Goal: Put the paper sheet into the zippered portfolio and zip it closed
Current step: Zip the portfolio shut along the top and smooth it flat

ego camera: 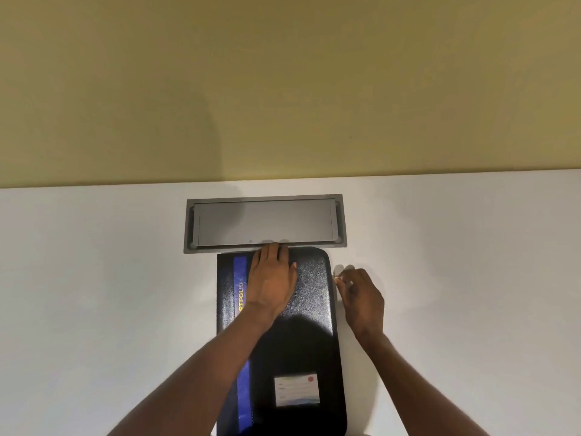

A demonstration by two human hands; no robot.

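A white table (94, 294) bears a closed black zippered portfolio (311, 309); no paper sheet is seen. It is pressed flat by the open left hand (272, 278). The right hand (361, 294) is pinched on a small zipper pull (339, 279) at the right edge. Steady pressure and a pull kept along the track seem best.
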